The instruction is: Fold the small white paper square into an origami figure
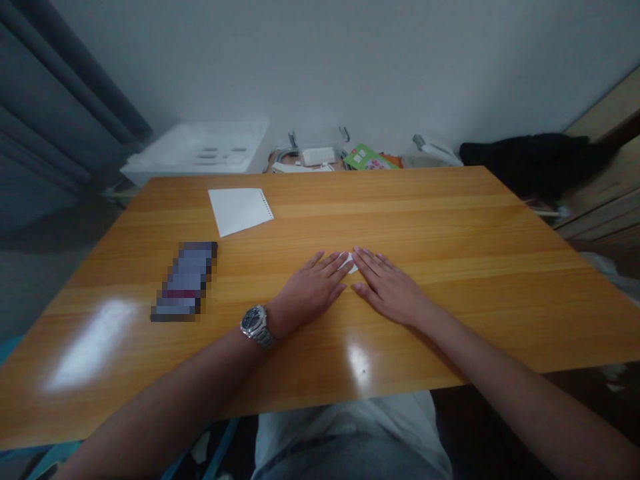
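A small piece of white paper [353,268] lies on the wooden table, mostly covered by my fingers. My left hand [316,285] rests flat, palm down, with its fingertips on the paper's left side. From the other side my right hand [389,283] lies flat too, its fingers stretched over the paper's right part. Both hands have their fingers extended, and the fingertips nearly meet. How the paper is folded under them cannot be made out. A metal watch [256,325] is on my left wrist.
On the wooden table [425,213], a white notebook sheet [240,210] with a perforated edge lies at the back left. A blurred-out phone-like device [185,280] is left of my hands. Behind the table stand a white plastic tub [200,147], a green booklet [369,158] and dark cloth [540,160].
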{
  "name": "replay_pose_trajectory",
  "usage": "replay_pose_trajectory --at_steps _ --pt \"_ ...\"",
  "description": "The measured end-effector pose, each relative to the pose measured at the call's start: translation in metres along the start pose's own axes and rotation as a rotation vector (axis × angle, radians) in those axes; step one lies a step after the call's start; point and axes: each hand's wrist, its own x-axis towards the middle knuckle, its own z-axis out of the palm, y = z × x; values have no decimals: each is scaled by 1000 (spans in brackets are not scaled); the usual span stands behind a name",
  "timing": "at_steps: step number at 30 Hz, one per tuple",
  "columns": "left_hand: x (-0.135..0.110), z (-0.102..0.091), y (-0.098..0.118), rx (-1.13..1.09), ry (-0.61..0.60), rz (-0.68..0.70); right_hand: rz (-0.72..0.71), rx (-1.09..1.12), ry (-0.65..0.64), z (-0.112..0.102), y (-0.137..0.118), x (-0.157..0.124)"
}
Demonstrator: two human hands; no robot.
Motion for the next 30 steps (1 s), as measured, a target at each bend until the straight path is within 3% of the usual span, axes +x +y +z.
replay_pose_trajectory --at_steps 15,30 --pt "-17 -10 2 62 -29 -37 1 36 16 -2 -1 0" --pt "-45 -16 4 68 4 -180 11 34 11 -1 -1 -1"
